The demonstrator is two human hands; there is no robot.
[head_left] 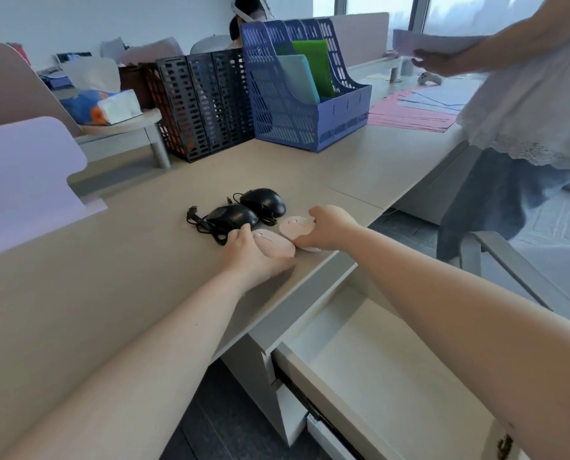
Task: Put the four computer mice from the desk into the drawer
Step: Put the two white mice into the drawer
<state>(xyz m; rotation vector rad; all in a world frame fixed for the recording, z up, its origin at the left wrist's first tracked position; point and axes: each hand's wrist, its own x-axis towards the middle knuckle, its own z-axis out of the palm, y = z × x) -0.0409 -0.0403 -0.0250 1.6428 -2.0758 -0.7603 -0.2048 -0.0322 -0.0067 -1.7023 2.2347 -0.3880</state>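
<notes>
Two black wired mice lie on the desk (111, 260), one to the left (233, 216) and one behind it (264, 201), their cables bunched at the left. In front of them lie two pale pink mice. My left hand (250, 257) wraps around the nearer pink mouse (275, 245). My right hand (330, 227) grips the other pink mouse (295, 225) from its right side. Both pink mice rest on the desk near its front edge. The drawer (376, 370) stands pulled out below, with nothing visible inside.
A blue file rack (310, 104) with folders and black mesh racks (204, 104) stand at the back of the desk. A tissue pack (111, 106) sits on a small shelf at the left. Another person (525, 111) stands at the right holding papers, beside a chair (509, 260).
</notes>
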